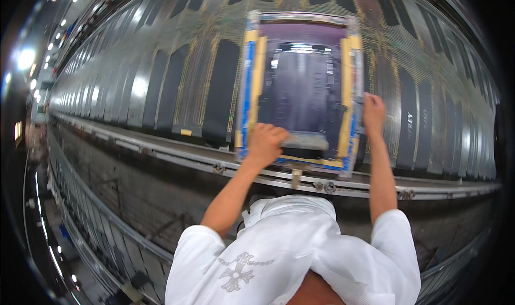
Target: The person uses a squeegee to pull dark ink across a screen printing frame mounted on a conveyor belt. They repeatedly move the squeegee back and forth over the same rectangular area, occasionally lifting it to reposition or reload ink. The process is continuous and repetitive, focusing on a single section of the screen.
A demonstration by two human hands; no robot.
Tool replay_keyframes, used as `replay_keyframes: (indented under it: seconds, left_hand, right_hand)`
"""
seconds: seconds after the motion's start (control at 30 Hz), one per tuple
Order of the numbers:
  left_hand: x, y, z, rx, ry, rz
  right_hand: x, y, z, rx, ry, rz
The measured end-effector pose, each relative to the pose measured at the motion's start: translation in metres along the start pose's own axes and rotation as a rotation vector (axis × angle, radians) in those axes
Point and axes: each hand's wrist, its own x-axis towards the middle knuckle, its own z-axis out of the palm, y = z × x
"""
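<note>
A screen-printing frame with yellow and blue tape lies over the long printing table, its purple mesh glossy with dark patches. A pale bar, apparently a squeegee, crosses the lower part of the mesh. My left hand has curled fingers on the bar's left end, beside the frame's lower left corner. My right hand grips the frame's right edge, fingertips partly hidden against it. The picture is slightly blurred around the frame.
The long table carries rows of dark, elongated panels either side. A metal rail with fittings runs along its near edge, in front of my body. Railings are lower left; bright lamps line the far left.
</note>
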Motion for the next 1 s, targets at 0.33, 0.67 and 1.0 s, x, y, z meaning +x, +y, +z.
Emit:
replay_keyframes:
  seconds: [0.33, 0.67, 1.0]
  left_hand:
    - [-0.103, -0.144, -0.109, 0.135, 0.087, 0.014]
    - [-0.134, -0.172, -0.100, 0.067, -0.074, 0.042]
    - [0.016, -0.255, -0.084, 0.103, -0.021, 0.083]
  right_hand:
    - [-0.097, -0.069, 0.196, 0.041, 0.058, 0.022]
    - [-0.089, -0.049, 0.217, -0.042, 0.033, 0.057]
    - [-0.068, -0.093, 0.199, -0.709, -0.181, -0.094]
